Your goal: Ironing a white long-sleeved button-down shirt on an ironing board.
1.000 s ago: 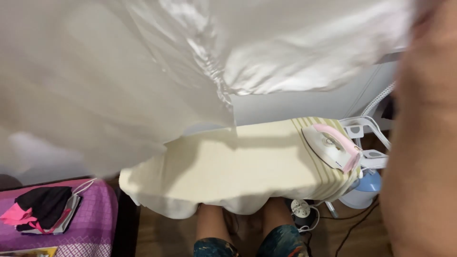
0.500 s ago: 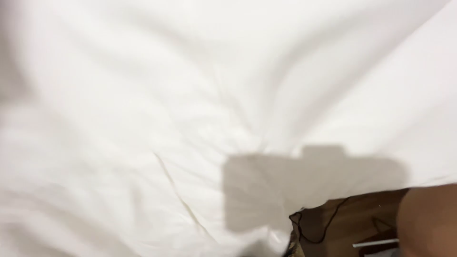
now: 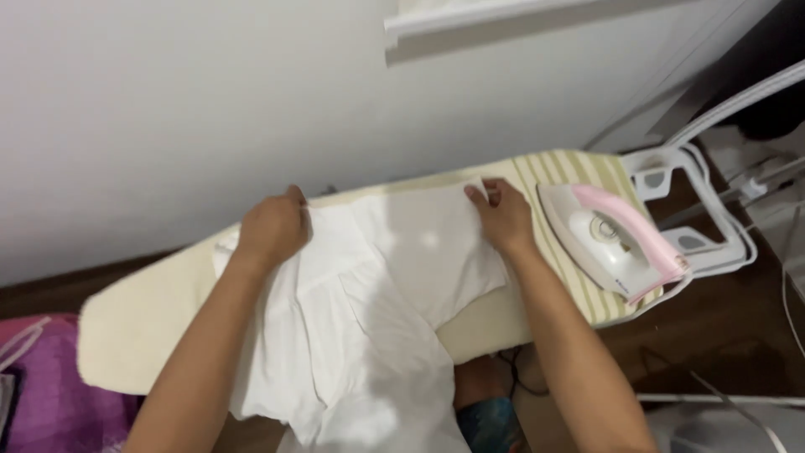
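Here, both hands [image 3: 272,228] pinch soft white cloth [image 3: 394,277].

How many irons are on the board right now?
1. A white iron with a pink handle lies at the striped right end of the ironing board, beside the right hand. None shows elsewhere; the white garment could hide little.

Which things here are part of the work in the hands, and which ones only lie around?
In use:
left hand and right hand, both gripping the white garment
ironing board under it

Lying about:
pink and white iron, resting on the board's striped end
purple cloth at lower left
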